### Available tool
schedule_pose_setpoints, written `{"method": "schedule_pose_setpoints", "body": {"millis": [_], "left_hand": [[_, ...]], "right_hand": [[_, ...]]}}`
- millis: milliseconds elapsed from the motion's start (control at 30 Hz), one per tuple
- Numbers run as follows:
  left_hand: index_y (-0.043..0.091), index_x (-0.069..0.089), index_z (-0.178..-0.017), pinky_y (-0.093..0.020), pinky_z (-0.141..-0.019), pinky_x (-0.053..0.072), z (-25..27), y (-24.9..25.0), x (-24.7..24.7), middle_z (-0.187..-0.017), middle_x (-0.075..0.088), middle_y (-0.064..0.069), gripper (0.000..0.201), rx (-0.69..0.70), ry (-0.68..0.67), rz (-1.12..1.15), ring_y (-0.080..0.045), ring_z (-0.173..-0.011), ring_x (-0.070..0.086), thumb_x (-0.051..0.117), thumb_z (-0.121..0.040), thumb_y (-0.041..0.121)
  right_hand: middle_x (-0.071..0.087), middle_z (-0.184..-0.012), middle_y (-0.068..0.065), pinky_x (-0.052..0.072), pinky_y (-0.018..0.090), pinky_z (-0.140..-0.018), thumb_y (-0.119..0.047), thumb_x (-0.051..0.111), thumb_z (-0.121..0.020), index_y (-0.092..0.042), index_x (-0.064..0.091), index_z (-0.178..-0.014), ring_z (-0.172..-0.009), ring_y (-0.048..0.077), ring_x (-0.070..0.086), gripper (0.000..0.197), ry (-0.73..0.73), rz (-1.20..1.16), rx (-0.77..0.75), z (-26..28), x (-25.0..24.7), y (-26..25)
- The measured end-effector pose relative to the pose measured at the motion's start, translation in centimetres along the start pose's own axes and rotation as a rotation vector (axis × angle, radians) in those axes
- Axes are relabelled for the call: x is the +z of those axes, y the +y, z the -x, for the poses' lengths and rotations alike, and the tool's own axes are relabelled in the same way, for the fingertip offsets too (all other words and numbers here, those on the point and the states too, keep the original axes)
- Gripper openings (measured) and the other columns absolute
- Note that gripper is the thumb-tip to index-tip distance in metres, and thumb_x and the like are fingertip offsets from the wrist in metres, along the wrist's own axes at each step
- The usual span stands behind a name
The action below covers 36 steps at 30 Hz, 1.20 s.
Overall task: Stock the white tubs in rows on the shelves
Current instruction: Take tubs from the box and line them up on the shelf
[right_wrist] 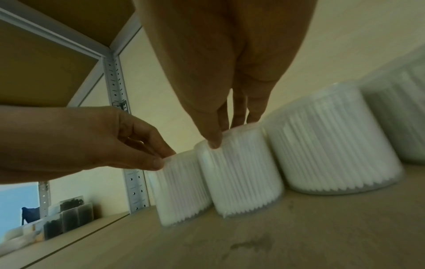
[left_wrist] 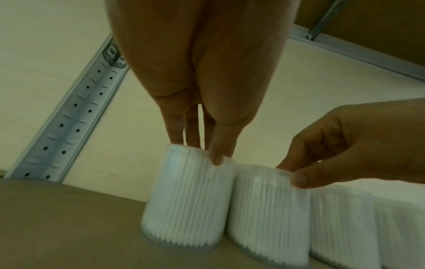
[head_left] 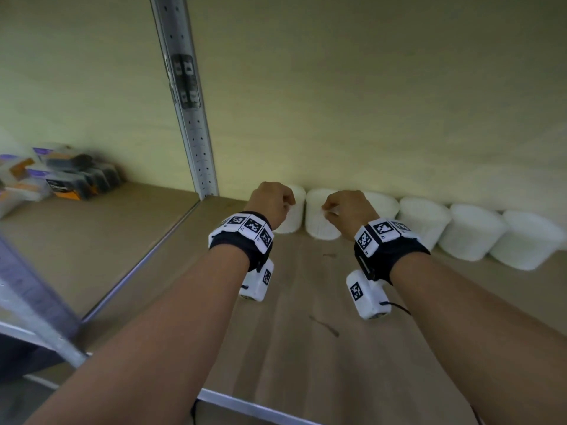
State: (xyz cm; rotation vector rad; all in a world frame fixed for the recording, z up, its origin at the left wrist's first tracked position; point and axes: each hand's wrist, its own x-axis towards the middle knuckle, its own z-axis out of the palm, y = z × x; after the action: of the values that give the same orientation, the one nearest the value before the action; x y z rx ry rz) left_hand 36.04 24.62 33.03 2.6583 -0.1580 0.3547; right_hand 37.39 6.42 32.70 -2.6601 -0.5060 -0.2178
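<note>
Both forearms are bare, with no sleeves in view. The left hand (head_left: pixel 271 201) and the right hand (head_left: pixel 348 210) each sit beyond a black fabric wristband (head_left: pixel 239 243), the right one (head_left: pixel 388 256) of the same make. Around the top of each band runs a ring of white square tiles (head_left: pixel 245 227) printed with black-and-white coded markers. Under each wrist hangs a white, rounded camera housing (head_left: pixel 257 282) that carries one more marker on its side; the right housing (head_left: pixel 366 297) has a thin black cable (head_left: pixel 399 308) trailing from its near end.
</note>
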Motion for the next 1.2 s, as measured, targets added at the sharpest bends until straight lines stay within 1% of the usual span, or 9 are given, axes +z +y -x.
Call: {"method": "schedule_pose_setpoints", "body": {"millis": [167,267,333,433,533,633,733,900,1200], "left_hand": [[0.008,0.068,-0.107,-0.035,-0.092,0.051,-0.8,-0.3,0.9,-0.115,0.067,-0.011,0.026,0.011,0.016,0.027,-0.028,-0.104,0.063,0.049,-0.089,0.002],[0.008,0.065,-0.113,-0.035,-0.096,0.049,-1.0,-0.3,0.6,-0.120,0.064,-0.011,0.028,0.012,-0.025,0.016,-0.028,-0.109,0.060,0.051,-0.089,0.002],[0.009,0.060,-0.123,-0.034,-0.102,0.043,-0.8,-0.2,0.1,-0.131,0.058,-0.011,0.035,0.007,-0.111,-0.015,-0.028,-0.119,0.054,0.056,-0.088,0.008],[0.013,0.047,-0.135,-0.036,-0.111,0.032,0.5,0.0,-0.4,-0.141,0.045,-0.009,0.049,-0.041,-0.177,-0.039,-0.028,-0.130,0.043,0.060,-0.088,0.019],[0.014,0.041,-0.139,-0.042,-0.111,0.033,3.6,0.8,-0.7,-0.141,0.042,-0.010,0.054,-0.062,-0.149,-0.059,-0.028,-0.128,0.044,0.058,-0.089,0.025],[0.011,0.044,-0.138,-0.032,-0.103,0.041,8.1,1.9,-1.0,-0.137,0.049,-0.011,0.053,-0.052,-0.154,-0.022,-0.026,-0.123,0.050,0.059,-0.088,0.022],[0.015,0.045,-0.136,-0.031,-0.099,0.044,12.5,2.8,-1.1,-0.135,0.052,-0.009,0.052,-0.080,-0.178,0.026,-0.024,-0.121,0.052,0.060,-0.086,0.024],[0.015,0.047,-0.134,-0.031,-0.103,0.038,18.4,4.8,-2.2,-0.137,0.050,-0.006,0.049,-0.049,-0.245,0.030,-0.022,-0.127,0.046,0.059,-0.088,0.027],[0.019,0.058,-0.122,-0.027,-0.093,0.042,26.3,7.8,-0.6,-0.125,0.057,-0.003,0.039,-0.021,-0.214,0.058,-0.019,-0.113,0.056,0.062,-0.085,0.030]], "right_hand": [[0.063,-0.126,0.010,0.043,0.031,-0.100,-0.008,0.054,-0.091,-0.008,0.065,-0.121,-0.118,0.026,0.057,0.031,-0.015,0.049,0.007,-0.5,0.1,0.2],[0.052,-0.141,0.008,0.037,0.028,-0.105,-0.015,0.056,-0.092,-0.010,0.052,-0.135,-0.129,0.023,0.049,0.043,-0.142,0.084,0.017,-0.4,-0.8,0.0],[0.042,-0.149,0.006,0.033,0.027,-0.109,-0.020,0.056,-0.093,-0.012,0.041,-0.144,-0.136,0.022,0.042,0.054,-0.224,0.091,0.028,0.2,-1.3,-0.2],[0.032,-0.153,0.007,0.029,0.030,-0.113,-0.019,0.058,-0.092,-0.013,0.033,-0.147,-0.139,0.024,0.035,0.061,-0.203,0.035,0.030,1.8,-1.3,-0.4],[0.032,-0.148,0.012,0.034,0.036,-0.112,-0.021,0.062,-0.088,-0.013,0.035,-0.145,-0.134,0.029,0.038,0.064,-0.208,0.024,0.069,4.5,-1.0,-0.8],[0.036,-0.142,0.011,0.040,0.030,-0.104,-0.023,0.060,-0.089,-0.015,0.039,-0.143,-0.127,0.027,0.045,0.058,-0.261,0.050,0.109,8.4,-1.4,-1.6],[0.042,-0.140,0.007,0.039,0.024,-0.092,-0.023,0.058,-0.089,-0.017,0.043,-0.139,-0.124,0.024,0.048,0.052,-0.253,0.078,0.115,12.3,-1.6,-2.5],[0.049,-0.138,0.009,0.040,0.030,-0.103,-0.022,0.056,-0.088,-0.015,0.050,-0.134,-0.127,0.026,0.049,0.046,-0.275,0.063,0.107,18.0,-2.1,-4.3],[0.051,-0.128,0.007,0.043,0.040,-0.104,-0.025,0.056,-0.086,-0.016,0.056,-0.126,-0.124,0.028,0.047,0.041,-0.184,0.007,0.116,27.2,-1.8,-6.1]]}}
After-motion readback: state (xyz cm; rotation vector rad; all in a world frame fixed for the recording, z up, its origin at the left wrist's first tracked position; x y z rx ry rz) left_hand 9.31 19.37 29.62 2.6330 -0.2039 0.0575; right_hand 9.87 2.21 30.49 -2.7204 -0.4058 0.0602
